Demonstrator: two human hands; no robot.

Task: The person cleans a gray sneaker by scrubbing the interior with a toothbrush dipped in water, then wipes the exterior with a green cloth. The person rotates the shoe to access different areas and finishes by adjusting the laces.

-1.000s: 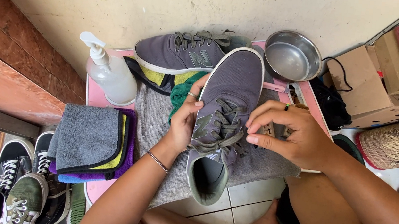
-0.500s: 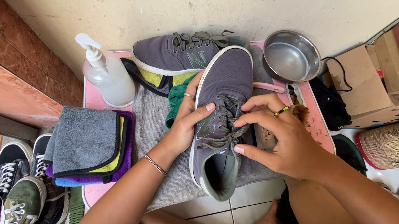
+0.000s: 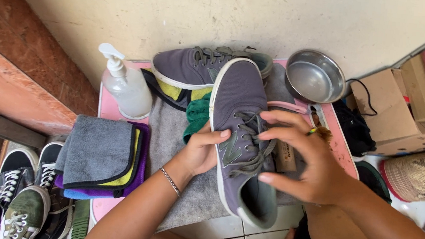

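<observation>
A grey sneaker point(image 3: 242, 107) with a white sole edge lies tipped on its side on a grey towel point(image 3: 169, 136), toe pointing away from me. My left hand point(image 3: 201, 152) grips its left side near the laces. My right hand point(image 3: 304, 159) rests over its laces and right side, fingers spread, a ring on one finger. A wooden brush point(image 3: 285, 158) lies partly hidden under that hand. The matching second sneaker point(image 3: 197, 67) lies sideways behind, near the wall.
A pink tray table point(image 3: 108, 99) carries a clear pump bottle point(image 3: 125, 85), a steel bowl point(image 3: 314, 76) and a green cloth point(image 3: 197, 114). Folded cloths point(image 3: 102, 158) sit at the left. Other shoes point(image 3: 26, 197) stand on the floor; cardboard boxes point(image 3: 405, 109) are at right.
The sneaker has rolled from upright onto its side, its outer face now up. My right hand moved from the shoe's right side to over the laces; my left hand slid lower.
</observation>
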